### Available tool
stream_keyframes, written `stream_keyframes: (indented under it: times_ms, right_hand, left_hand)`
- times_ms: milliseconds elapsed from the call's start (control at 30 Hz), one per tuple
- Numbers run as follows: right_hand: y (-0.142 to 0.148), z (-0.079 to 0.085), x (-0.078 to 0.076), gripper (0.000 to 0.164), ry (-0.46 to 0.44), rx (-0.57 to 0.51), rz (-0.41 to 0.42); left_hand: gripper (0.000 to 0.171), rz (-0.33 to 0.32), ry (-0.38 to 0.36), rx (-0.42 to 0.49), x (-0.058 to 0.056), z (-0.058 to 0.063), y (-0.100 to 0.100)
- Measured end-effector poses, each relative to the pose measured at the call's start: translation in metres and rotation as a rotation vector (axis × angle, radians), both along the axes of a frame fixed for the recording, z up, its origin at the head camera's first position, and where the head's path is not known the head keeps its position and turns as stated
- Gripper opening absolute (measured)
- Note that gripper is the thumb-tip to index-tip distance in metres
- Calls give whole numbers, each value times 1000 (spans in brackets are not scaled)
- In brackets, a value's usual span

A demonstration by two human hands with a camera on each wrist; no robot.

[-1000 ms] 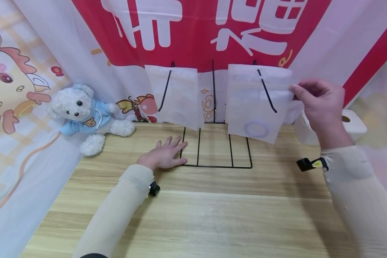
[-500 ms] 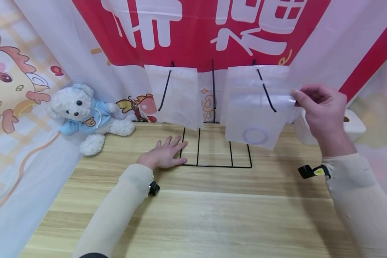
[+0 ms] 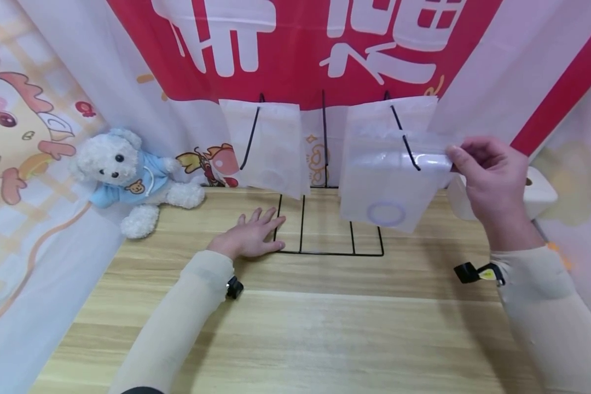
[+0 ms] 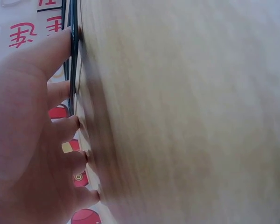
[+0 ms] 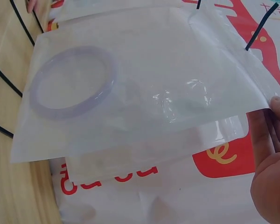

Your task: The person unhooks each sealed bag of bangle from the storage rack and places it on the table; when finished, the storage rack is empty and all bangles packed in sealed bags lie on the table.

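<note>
With thumb and fingers, my right hand (image 3: 492,178) pinches the upper right edge of a translucent plastic bag (image 3: 379,180) hung on the right hook of a black wire rack (image 3: 342,254). Inside the bag shows a pale purple ring-shaped bangle (image 5: 74,81). Behind it on the same hook hangs another bag (image 5: 154,161). My left hand (image 3: 248,236) lies on the table with fingers spread, touching the left side of the rack's base; the left wrist view shows the thumb against the wire. More translucent bags (image 3: 271,148) hang on the left hook.
A white teddy bear (image 3: 128,175) in a blue hoodie sits at the left on the wooden table (image 3: 325,339). Behind my right hand stands a white tissue box (image 3: 542,191). A red and white printed cloth (image 3: 295,54) hangs behind the rack.
My right hand has moved slightly down, drawing the front bag lower and forward along the right hook, apart from the bag behind. The left hand stays in place.
</note>
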State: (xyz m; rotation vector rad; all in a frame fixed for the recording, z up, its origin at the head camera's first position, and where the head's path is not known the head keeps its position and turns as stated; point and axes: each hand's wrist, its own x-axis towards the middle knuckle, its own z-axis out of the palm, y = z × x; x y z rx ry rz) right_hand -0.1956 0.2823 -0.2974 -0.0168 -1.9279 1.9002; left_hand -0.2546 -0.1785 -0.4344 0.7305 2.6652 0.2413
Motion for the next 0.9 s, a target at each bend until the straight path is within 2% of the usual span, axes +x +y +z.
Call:
stream_keyframes:
  times_ms: [233,433,667,900]
  right_hand:
    - [1,-1,11,39,-26,33,-20]
    - [3,-3,18,33,6,28,-34]
    - [4,-4,27,34,-14,65,-63]
    - [4,-5,38,32,4,59,-45]
  left_hand:
    - [82,3,-2,10,0,-2,0]
    - [84,2,-17,45,-2,-2,-2]
    - [82,5,-7,10,1,1,1]
    - [82,5,3,-1,1,0,1]
